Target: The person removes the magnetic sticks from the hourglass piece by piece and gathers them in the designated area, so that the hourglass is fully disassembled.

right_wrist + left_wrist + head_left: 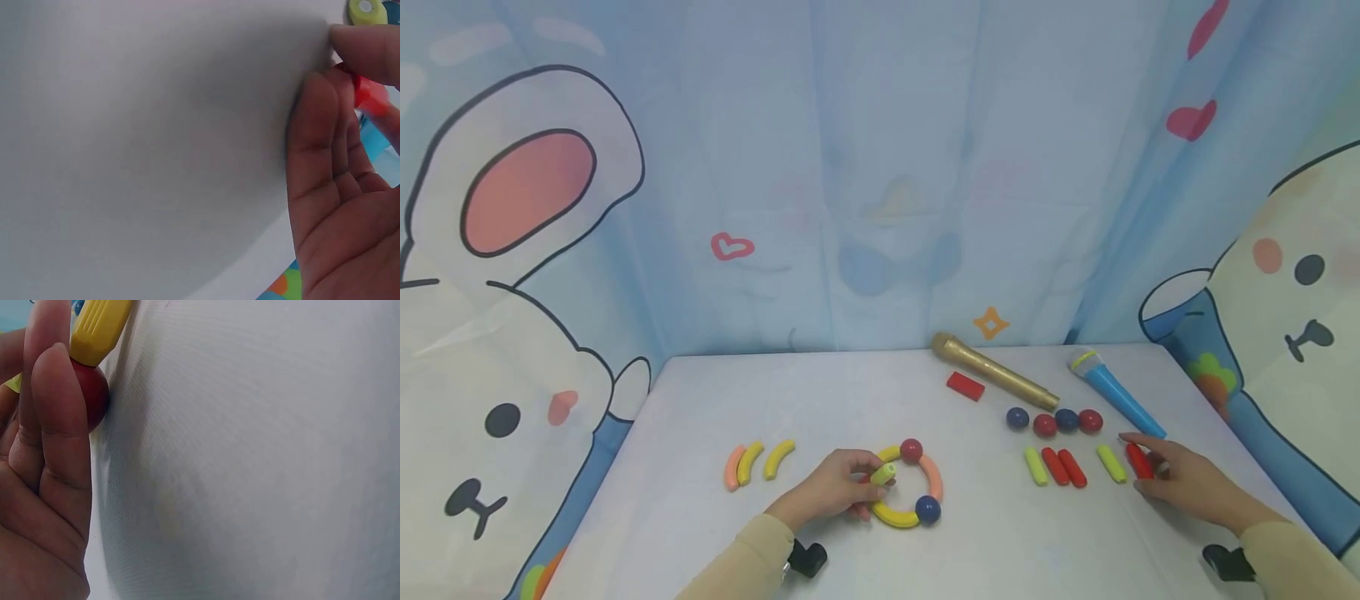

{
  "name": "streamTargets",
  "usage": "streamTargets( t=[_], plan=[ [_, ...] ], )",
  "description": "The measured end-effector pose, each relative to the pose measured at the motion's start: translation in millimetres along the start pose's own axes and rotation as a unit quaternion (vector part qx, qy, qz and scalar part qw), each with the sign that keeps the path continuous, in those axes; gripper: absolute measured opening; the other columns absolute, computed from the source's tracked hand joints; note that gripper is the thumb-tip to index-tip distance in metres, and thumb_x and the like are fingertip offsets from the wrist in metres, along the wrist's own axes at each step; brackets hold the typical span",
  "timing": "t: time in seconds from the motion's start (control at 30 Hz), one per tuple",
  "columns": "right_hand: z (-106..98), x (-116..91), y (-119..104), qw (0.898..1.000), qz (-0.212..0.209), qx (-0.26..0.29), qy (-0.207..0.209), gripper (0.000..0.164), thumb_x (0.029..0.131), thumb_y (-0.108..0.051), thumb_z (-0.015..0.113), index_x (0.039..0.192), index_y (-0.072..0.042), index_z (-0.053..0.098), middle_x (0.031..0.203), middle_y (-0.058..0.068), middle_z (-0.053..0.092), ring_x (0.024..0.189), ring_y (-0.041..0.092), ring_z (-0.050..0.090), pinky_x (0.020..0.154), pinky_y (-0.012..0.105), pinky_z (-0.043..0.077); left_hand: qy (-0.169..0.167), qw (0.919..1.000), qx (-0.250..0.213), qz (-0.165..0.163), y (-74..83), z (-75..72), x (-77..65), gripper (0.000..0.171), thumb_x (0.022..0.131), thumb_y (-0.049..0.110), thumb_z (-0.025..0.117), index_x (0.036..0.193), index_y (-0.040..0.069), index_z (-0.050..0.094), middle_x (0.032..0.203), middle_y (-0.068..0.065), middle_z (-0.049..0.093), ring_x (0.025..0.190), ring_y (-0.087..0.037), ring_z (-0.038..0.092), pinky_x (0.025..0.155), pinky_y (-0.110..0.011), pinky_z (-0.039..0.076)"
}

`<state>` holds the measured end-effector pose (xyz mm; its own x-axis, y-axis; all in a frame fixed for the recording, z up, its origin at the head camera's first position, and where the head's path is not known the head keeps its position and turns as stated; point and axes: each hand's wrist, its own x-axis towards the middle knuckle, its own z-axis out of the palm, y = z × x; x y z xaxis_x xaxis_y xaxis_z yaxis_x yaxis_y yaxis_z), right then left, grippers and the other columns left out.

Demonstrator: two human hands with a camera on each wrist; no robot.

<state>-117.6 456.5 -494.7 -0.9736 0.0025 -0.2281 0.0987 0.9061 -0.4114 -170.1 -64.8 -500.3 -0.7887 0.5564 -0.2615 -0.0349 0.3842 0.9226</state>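
Observation:
My left hand (831, 483) pinches a short yellow-green stick (883, 474) at the left side of a ring on the white table. That ring has yellow curved sticks (895, 517), a pink curved stick (933, 479), a red ball (912, 451) and a blue ball (928, 509). Another red ball (95, 394) shows beside my left fingers in the left wrist view, touching a yellow curved stick (100, 331). At the right, my right hand (1187, 483) grips a red stick (1138, 461), partly hidden by the fingers in the right wrist view.
Left of the ring lie a pink curved stick (734, 468) and two yellow ones (778, 459). Red sticks (1055, 466) and yellow-green sticks (1111, 463) lie near my right hand. Behind are balls (1045, 425), a red block (966, 386), a gold microphone (996, 371) and a blue microphone (1120, 396).

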Motion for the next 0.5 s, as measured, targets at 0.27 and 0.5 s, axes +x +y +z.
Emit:
streamTargets(
  t=[0.27, 0.5],
  plan=[
    [1, 0, 2, 1.0, 0.011, 0.021, -0.004, 0.086, 0.081, -0.029, 0.083, 0.143, 0.008, 0.037, 0.102, 0.018, 0.059, 0.087, 0.029, 0.058, 0.073, 0.046, 0.057, 0.002, 1.0, -0.004, -0.001, -0.6, 0.2, 0.2, 0.021, 0.087, 0.008, 0.077, 0.104, 0.018, 0.071, 0.115, -0.001, 0.068, 0.058, -0.02, 0.067, 0.055, -0.028, 0.055],
    [0, -10, -1, 1.0, 0.004, 0.019, 0.025, 0.086, 0.08, -0.021, 0.084, 0.143, 0.009, 0.034, 0.104, 0.021, 0.058, 0.085, 0.029, 0.059, 0.074, 0.048, 0.058, 0.005, 0.9999, -0.01, 0.001, -2.3, 3.6, 0.4, 0.022, 0.087, 0.009, 0.076, 0.106, 0.018, 0.071, 0.116, -0.004, 0.067, 0.059, -0.021, 0.067, 0.055, -0.027, 0.055]
  ],
)
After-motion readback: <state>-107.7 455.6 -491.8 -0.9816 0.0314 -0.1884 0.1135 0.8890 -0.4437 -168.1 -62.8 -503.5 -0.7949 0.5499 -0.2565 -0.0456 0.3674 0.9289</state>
